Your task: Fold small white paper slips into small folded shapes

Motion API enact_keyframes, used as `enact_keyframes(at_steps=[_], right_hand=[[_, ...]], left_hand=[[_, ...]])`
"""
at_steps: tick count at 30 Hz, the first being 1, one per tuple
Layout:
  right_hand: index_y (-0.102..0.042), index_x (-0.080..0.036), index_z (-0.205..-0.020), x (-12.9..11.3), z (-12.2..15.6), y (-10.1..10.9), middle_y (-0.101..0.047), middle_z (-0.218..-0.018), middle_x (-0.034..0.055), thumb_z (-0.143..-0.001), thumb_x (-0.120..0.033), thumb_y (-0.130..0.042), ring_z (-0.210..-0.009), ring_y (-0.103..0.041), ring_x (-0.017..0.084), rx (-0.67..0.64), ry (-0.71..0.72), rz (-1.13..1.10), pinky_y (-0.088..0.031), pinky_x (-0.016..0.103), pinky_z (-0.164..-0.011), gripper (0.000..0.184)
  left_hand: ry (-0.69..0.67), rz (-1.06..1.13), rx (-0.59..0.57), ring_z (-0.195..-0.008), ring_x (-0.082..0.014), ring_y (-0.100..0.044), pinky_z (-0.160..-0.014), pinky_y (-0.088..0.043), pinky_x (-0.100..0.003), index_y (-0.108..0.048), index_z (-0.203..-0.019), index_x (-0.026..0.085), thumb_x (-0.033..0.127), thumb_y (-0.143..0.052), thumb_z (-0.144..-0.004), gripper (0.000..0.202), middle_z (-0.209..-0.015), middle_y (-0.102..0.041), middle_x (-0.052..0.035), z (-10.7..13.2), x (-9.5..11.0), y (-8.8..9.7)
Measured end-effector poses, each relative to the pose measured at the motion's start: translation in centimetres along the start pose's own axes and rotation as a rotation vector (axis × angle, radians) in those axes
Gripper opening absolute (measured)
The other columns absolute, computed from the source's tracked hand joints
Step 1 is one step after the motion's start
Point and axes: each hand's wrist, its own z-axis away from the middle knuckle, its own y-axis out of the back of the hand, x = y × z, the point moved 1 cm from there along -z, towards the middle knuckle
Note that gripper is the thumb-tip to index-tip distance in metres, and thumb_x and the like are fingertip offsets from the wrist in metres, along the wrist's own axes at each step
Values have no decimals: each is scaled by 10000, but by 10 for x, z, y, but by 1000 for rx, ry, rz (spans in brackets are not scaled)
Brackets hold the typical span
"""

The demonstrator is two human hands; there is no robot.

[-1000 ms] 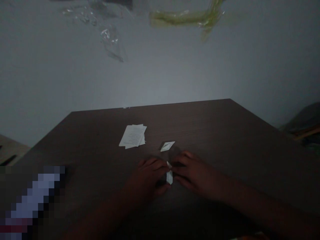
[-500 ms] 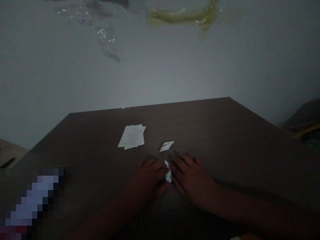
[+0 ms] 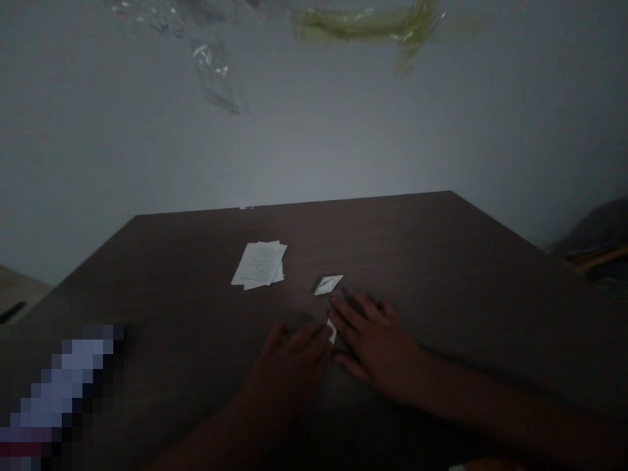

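Note:
A small folded piece of white paper [image 3: 332, 332] lies on the dark table, partly hidden between my two hands. My left hand [image 3: 299, 356] is bent, with its fingertips closed on the paper's near left side; its thumb is hidden. From the right, my right hand [image 3: 375, 340] rests with fingers stretched and apart, the index fingertip at the paper's upper edge. Just beyond the fingertips sits another folded white paper [image 3: 328, 284], shaped like a diamond. Farther left is a small stack of printed white sheets [image 3: 259, 265], overlapping at angles.
The brown table [image 3: 392, 229] meets a grey wall [image 3: 314, 144] at its back edge. A pixelated bluish object [image 3: 63, 386] lies at the left front. Yellow tape [image 3: 358, 26] and clear plastic [image 3: 216, 72] stick to the wall. Dark items [image 3: 603, 229] stand at the right.
My left hand's fingers have slid over the folded paper, so less of it shows. My right fingers have shifted slightly up and left across its far end. The view has tilted a little.

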Motion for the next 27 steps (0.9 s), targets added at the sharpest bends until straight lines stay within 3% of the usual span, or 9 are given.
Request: enact_keyframes(at_steps=[4, 9, 15, 22, 27], right_hand=[[-671, -194, -1719, 0, 0, -2, -609, -1802, 210, -1150, -589, -746, -1655, -535, 583, -5, 2, 0, -592, 790, -1163, 697], [-672, -188, -1721, 1, 1, 1, -632, -1775, 228, -1162, -608, -710, -1647, -549, 568, 11, 22, -8, -595, 763, -1166, 700], [-683, -150, -1703, -2, -1, 2, -609, -1795, 223, -1161, -615, -709, -1643, -554, 559, -13, 23, 21, -593, 735, -1186, 715], [-786, -194, -1564, 1, -7, 3, -743, -1671, 172, -1188, -413, -701, -1585, -611, 457, 29, -5, -144, -570, 658, -1229, 443], [-819, -260, -1395, 6, -20, 4, -800, -1515, 132, -1136, -431, -807, -1407, -669, 391, 76, -100, -350, -578, 606, -1178, 311]], left_hand=[[54, 1, -35, -1526, -434, -701, -1206, -584, -649, -857, -1460, 293, 200, -738, -1092, 397, -1690, -759, -95, 11, 4, -9], [47, 35, -64, -1535, -424, -707, -1178, -603, -633, -789, -1593, 299, 215, -720, -1121, 485, -1700, -752, -103, 25, 3, 4], [92, 61, -61, -1514, -409, -726, -1153, -607, -606, -758, -1625, 293, 300, -687, -1181, 449, -1663, -779, -108, 44, 7, 10], [38, 68, 48, -1492, -389, -725, -1227, -596, -580, -833, -1458, 184, 279, -677, -1167, 344, -1624, -784, -177, 25, 12, 7], [-17, 89, 19, -1408, -383, -772, -1196, -640, -578, -845, -1398, 149, 229, -699, -1108, 334, -1534, -827, -186, 18, 8, 8]])
